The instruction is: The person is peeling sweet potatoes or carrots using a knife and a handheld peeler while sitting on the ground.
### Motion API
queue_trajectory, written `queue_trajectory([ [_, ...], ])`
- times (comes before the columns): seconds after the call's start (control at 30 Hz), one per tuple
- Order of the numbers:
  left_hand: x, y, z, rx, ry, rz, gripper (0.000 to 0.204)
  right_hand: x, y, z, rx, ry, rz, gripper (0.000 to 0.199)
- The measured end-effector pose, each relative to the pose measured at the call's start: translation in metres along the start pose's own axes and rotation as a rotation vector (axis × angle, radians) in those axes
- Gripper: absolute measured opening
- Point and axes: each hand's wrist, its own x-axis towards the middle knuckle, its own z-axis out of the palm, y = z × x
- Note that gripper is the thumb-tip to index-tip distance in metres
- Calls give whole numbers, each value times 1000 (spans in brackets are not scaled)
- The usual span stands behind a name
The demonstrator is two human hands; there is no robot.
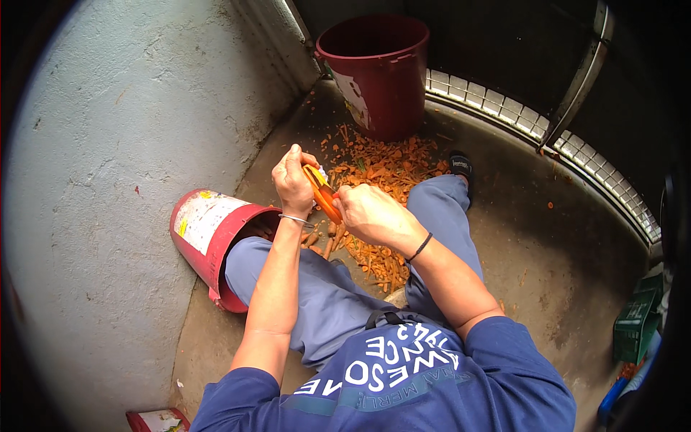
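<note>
Orange carrot [323, 196], peeled and bright, held slantwise between both hands above the heap of peelings [378, 169]. Left hand [291, 183] closed in a fist round the carrot's upper end, fingers curled tight, thumb raised at the top. Right hand [371, 214] clamped on the lower end, fingers folded under and hidden; whether a peeler sits in that grip, impossible to tell. Thin bangle on the left wrist, dark band on the right. Just below the carrot, a few unpeeled carrots [324, 241] lying on the concrete floor [540, 237] between the knees. Left of the carrot, near the left knee, a red bucket [209, 234] tipped on its side, mouth toward the legs. Beyond the carrot, past the peelings, a dark red bucket [374, 72] standing upright against the wall corner. Far right of the carrot, a green crate [637, 324] at the floor's edge.
</note>
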Motion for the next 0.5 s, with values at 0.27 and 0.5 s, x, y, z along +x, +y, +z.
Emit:
queue_trajectory([
  [0.27, -1, -9, 4, -111, 108, -113, 49, 3, 6, 3, -34, 13, 3, 33],
  [0.5, -1, -3, 7, -98, -44, -73, 50, 1, 4, -11, 15, -53, 36, 29],
])
